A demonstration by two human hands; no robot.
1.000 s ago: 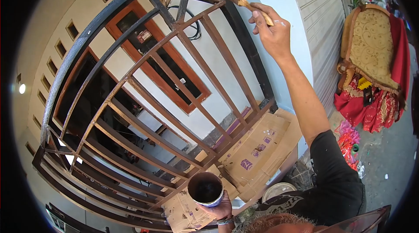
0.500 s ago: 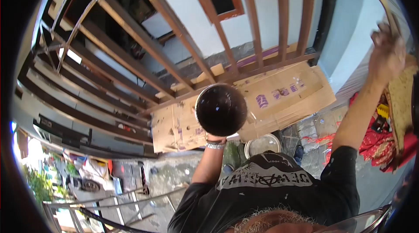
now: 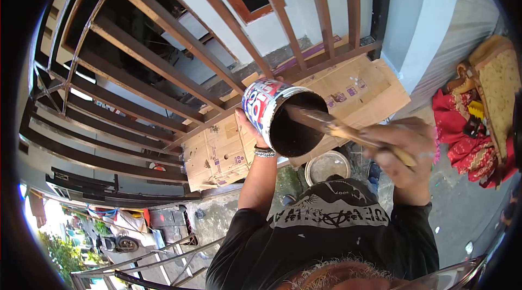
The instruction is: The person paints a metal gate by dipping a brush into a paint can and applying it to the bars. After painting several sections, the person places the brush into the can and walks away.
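Note:
A paint can (image 3: 258,102) with a red, white and blue label is tilted, its mouth facing right and toward me. My left hand (image 3: 254,127) is wrapped round the can from behind and below, partly hidden by it. Dark paint coats the can's inside. In my right hand (image 3: 402,148) is the wooden handle of a paintbrush (image 3: 348,131); its dark bristle end is inside the can's mouth. Beyond the can stands a railing of brown bars (image 3: 212,67), with flattened cardboard (image 3: 348,94) lying along its foot.
Below the can, a round pale lid or bucket (image 3: 326,167) stands on the floor. Red patterned cloth (image 3: 462,132) and a worn cushioned piece (image 3: 495,72) lie at the right, near a light blue wall (image 3: 421,18). A metal frame (image 3: 147,260) is at lower left.
My right hand has come down from the upper right, bringing the brush into the can. The can has gone from facing straight up at me to tilted, showing its label.

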